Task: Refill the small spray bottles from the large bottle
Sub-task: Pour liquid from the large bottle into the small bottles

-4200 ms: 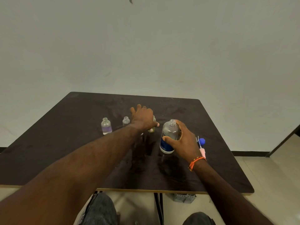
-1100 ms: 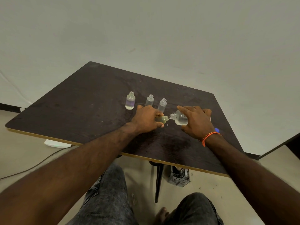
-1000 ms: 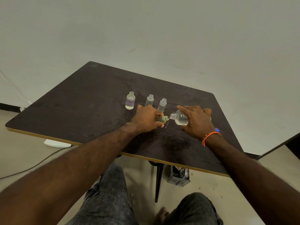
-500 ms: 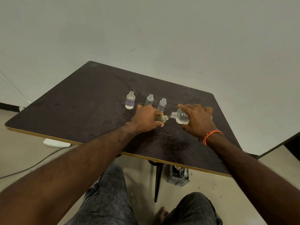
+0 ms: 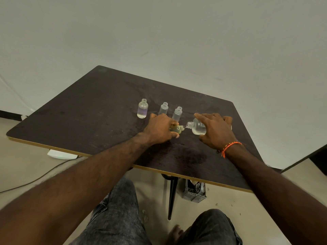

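We tip the large clear plastic bottle toward the small yellowish glass bottle.
Our right hand grips the large one; our left hand, at its nine o'clock, grips the small one.

We see the right hand tip the large bottle from upright on the table to nearly flat, neck at the mouth of the small yellowish bottle that the left hand now grips, tilted, nearer than the 3 standing bottles.

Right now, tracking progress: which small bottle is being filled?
The yellowish small bottle held tilted in the left hand, meeting the large bottle; the other three stand untouched.
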`<move>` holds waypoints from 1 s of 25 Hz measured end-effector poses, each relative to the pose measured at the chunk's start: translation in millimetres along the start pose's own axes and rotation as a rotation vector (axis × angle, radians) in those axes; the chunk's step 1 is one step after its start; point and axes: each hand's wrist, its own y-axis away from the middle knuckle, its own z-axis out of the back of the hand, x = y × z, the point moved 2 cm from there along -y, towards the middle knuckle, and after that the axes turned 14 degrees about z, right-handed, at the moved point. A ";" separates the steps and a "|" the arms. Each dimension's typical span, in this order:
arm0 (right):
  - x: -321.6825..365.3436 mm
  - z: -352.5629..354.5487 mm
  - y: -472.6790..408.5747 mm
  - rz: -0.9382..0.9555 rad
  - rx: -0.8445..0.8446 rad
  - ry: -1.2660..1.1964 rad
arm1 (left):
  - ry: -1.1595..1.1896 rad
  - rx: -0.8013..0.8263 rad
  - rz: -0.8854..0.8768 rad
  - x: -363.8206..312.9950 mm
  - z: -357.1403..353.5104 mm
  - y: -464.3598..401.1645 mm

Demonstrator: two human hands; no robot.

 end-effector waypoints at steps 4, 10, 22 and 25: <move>0.7 -0.8 0.1 0.000 0.005 -0.001 | 0.016 -0.003 0.003 1.0 0.4 0.5; 4.3 -0.2 -0.7 0.004 0.016 -0.003 | 0.016 0.003 -0.002 0.4 -0.8 0.3; 6.4 1.4 -1.7 -0.014 0.019 -0.044 | 0.074 -0.002 -0.003 3.2 -1.2 -0.5; 8.0 0.5 -1.1 -0.012 0.018 -0.056 | 0.095 -0.012 -0.005 6.1 -0.7 -0.2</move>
